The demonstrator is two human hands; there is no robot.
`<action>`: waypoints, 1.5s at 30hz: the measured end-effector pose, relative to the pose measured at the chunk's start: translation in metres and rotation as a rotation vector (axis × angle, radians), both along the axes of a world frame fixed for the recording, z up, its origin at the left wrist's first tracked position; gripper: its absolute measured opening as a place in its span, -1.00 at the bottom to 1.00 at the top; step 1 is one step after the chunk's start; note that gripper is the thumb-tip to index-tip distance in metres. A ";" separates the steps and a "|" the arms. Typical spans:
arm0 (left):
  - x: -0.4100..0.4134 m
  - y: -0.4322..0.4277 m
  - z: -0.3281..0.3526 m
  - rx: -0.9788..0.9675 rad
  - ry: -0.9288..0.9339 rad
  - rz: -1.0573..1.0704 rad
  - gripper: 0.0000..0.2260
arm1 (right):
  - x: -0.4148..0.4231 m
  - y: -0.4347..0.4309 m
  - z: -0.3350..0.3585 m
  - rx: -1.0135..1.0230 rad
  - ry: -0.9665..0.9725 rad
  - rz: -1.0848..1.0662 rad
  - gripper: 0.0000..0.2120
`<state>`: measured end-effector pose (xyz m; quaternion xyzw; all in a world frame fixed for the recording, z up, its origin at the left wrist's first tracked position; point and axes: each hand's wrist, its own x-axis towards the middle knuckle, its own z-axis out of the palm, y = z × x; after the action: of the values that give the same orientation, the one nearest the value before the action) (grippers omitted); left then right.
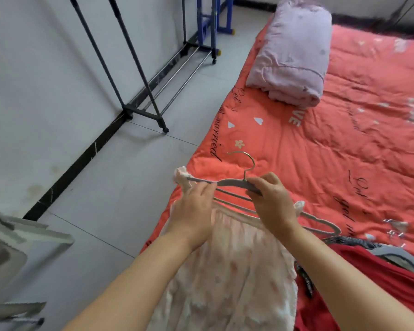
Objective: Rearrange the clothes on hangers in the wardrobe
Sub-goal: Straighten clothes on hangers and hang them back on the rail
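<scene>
A grey hanger (pixel 230 182) with a gold hook lies over the near edge of the bed. A pale pink dotted dress (pixel 227 271) hangs from it, one ruffled strap looped over the hanger's left end. My left hand (pixel 196 209) pinches the strap and fabric at the hanger's left arm. My right hand (pixel 270 201) grips the hanger's right arm just below the hook. Further grey hangers (pixel 320 220) lie under and to the right of it.
A red quilt (pixel 344 151) covers the bed, with a folded lilac blanket (pixel 294 53) at the far end. Red and dark patterned clothes (pixel 359 283) lie at the near right. A black clothes rack (pixel 139 75) stands along the left wall, a blue frame (pixel 213 22) behind it.
</scene>
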<state>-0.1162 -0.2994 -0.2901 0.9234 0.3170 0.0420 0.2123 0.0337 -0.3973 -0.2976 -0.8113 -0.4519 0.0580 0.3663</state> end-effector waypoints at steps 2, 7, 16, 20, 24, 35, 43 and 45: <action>-0.019 -0.003 0.032 0.051 -0.062 0.030 -0.47 | -0.033 -0.007 0.040 0.047 -0.009 0.077 -0.71; -0.109 -0.030 0.108 0.152 -0.154 0.152 -0.51 | -0.127 -0.025 0.136 0.129 -0.052 0.302 -0.69; -0.377 -0.142 0.234 0.345 -0.390 0.544 -0.62 | -0.353 -0.069 0.266 0.240 -0.179 0.617 -0.68; -0.501 -0.201 0.282 0.521 -0.402 0.753 -0.65 | -0.473 -0.093 0.307 0.279 -0.265 0.813 -0.66; -0.613 -0.263 0.318 0.677 -0.381 0.958 -0.65 | -0.588 -0.121 0.341 0.407 -0.265 1.029 -0.62; -0.836 -0.399 0.393 0.912 -0.126 1.459 -0.65 | -0.855 -0.178 0.409 0.709 -0.144 1.500 -0.60; -0.941 -0.489 0.426 1.022 0.197 1.793 -0.63 | -1.016 -0.223 0.433 0.863 0.021 1.871 -0.58; -0.963 -0.512 0.434 1.064 0.271 1.861 -0.63 | -1.052 -0.239 0.440 0.886 0.043 1.957 -0.57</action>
<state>-1.0789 -0.8118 0.1442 0.2909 0.8561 0.2166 -0.3683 -1.0179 -0.6358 0.1428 0.1095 -0.8796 0.1713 0.4301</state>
